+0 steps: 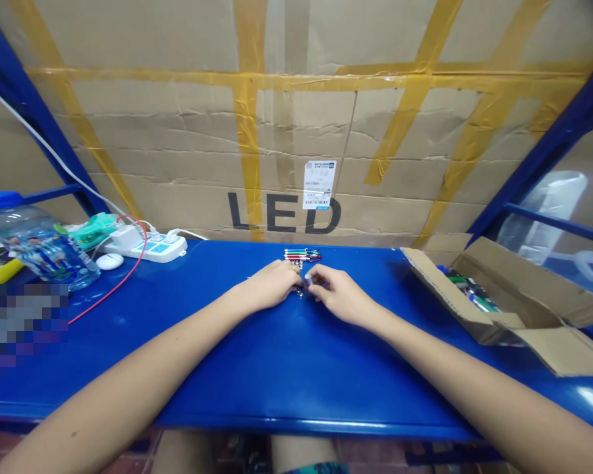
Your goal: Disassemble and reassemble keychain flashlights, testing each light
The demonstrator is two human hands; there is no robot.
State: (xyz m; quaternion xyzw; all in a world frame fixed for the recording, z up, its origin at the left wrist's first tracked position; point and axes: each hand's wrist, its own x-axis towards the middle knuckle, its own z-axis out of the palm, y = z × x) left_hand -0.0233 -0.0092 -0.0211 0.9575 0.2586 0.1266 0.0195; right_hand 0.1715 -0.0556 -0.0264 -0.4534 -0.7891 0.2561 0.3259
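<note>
My left hand [273,287] rests palm down on the blue table, its fingers curled beside some small shiny metal pieces [299,292]. What those fingers hold, if anything, is hidden. My right hand [344,294] faces it, pinching a small silver cylinder [308,280] between thumb and fingers. Just beyond my hands lies a row of slim coloured tubes [296,254], red, green and blue, with shiny ends and cords at the right. More small shiny pieces lie between this row and my left hand, partly covered by it.
At the right stands an open cardboard box [494,329] with several coloured tubes [469,289] inside. A white power strip [151,247], a round white object [109,261], a red cable [113,289] and a blue-capped bottle [42,247] are at the left. A large cardboard panel [178,158] closes the back.
</note>
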